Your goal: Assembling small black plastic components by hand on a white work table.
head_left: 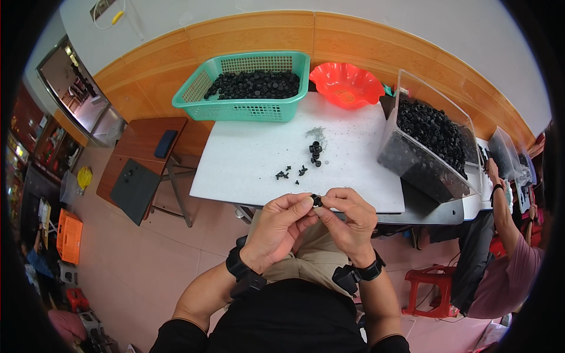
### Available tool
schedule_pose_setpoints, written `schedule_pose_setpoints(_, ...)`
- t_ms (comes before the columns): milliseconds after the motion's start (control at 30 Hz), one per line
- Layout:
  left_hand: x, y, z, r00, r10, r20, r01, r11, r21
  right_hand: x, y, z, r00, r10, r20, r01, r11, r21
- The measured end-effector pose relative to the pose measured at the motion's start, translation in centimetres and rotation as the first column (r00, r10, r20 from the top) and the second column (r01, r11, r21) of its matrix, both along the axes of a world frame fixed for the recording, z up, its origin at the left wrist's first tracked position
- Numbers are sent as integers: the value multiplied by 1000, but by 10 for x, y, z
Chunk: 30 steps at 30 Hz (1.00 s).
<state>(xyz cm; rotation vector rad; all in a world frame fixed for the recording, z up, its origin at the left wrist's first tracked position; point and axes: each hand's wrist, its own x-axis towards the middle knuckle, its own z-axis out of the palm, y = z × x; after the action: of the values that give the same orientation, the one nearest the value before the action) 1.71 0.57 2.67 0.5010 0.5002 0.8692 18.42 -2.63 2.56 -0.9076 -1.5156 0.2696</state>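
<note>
My left hand (281,226) and my right hand (350,217) meet above the near edge of the white table (247,159). Together they pinch one small black plastic part (316,201) between the fingertips. On the table just beyond my hands lie a few tiny black pieces (288,173) and a small cluster of black ring-shaped parts (316,152). Both wrists wear black bands.
A green basket (247,109) of black parts stands at the table's far left, a red scalloped bowl (346,85) behind the middle, a clear bin (432,150) of black parts at the right. Another person's arm (506,217) works to the right. A brown side table (138,159) stands left.
</note>
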Motion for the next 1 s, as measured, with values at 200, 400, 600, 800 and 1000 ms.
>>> schedule_pose_setpoints(200,1,-2,2,1000,15,-26,-14,999,50,2,-2,1,1000,-4,-3,4,1000,1)
schedule_pose_setpoints(400,1,-3,2,999,17,-50,-13,996,85,4,-3,0,999,-28,43,26,999,36)
schedule_pose_setpoints(600,2,-4,-4,996,39,-74,-28,989,144,4,-5,-3,999,-34,37,33,999,43)
schedule_pose_setpoints(800,2,-6,-5,993,51,-109,-31,983,179,3,-7,-5,998,-45,53,43,998,37)
schedule_pose_setpoints(1000,2,-4,-9,992,41,-123,-10,971,240,1,-9,-9,999,-27,43,25,999,41)
